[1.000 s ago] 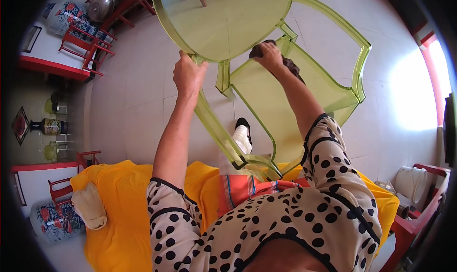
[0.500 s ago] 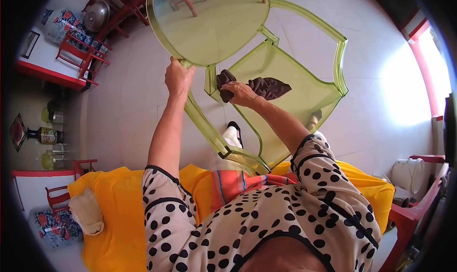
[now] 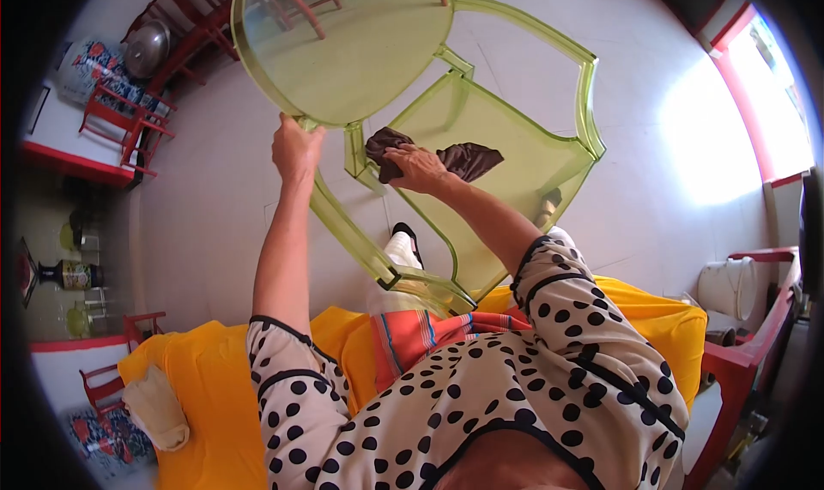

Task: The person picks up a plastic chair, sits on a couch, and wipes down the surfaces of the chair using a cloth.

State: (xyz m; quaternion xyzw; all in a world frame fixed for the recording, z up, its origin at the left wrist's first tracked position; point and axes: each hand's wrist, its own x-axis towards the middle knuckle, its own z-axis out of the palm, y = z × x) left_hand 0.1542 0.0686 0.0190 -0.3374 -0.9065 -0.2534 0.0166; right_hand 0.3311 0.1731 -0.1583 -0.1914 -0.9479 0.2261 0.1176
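A see-through green plastic chair [image 3: 549, 142] with a round back panel and open arm loops tilts in front of me. My left hand [image 3: 296, 151] is closed round its frame, just under the lower edge of the round back. In my right hand [image 3: 415, 167] is a dark brown cloth [image 3: 470, 160], bunched up and pressed against the seat near the rear corner. Part of the cloth sticks out on both sides of my fingers. The chair's near arm loop comes down close to my lap, and one dark shoe [image 3: 407, 231] shows beside it.
Yellow fabric [image 3: 210, 387] covers the seat under me, with a beige cloth bundle [image 3: 156, 408] on it. Red wooden chairs [image 3: 129, 130] and a blue-and-white porcelain vase [image 3: 93, 61] stand at left. A white bucket [image 3: 726, 288] sits at right, by a red wooden frame [image 3: 747, 361].
The chair and both hands appear shifted slightly left in view, along with the room around them. My grip on the frame and on the cloth is the same.
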